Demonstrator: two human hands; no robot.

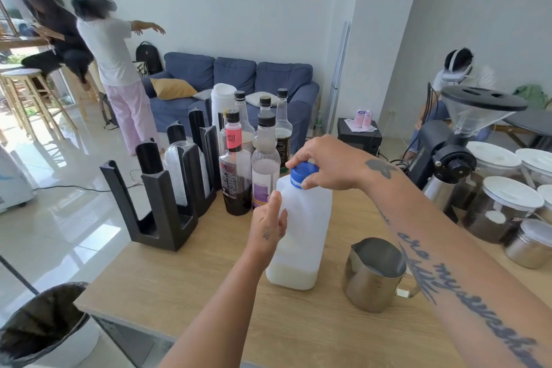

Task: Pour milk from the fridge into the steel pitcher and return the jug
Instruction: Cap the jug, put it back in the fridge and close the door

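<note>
Blue cap (304, 174) pinched in the right hand (328, 163) grip, left hand (268, 218) clamped on the milk jug (301, 236) beside the steel pitcher (373, 275) on the table (209, 293)

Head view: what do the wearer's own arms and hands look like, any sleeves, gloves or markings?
Both forearms are bare: no sleeves or gloves in view. The right hand has a dark tattoo near the wrist, and cursive script runs along that forearm. The left hand bears a small dark mark on its back. No rings or watch visible.

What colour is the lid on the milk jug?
Blue cap on the milk jug, seen in the head view.
</note>
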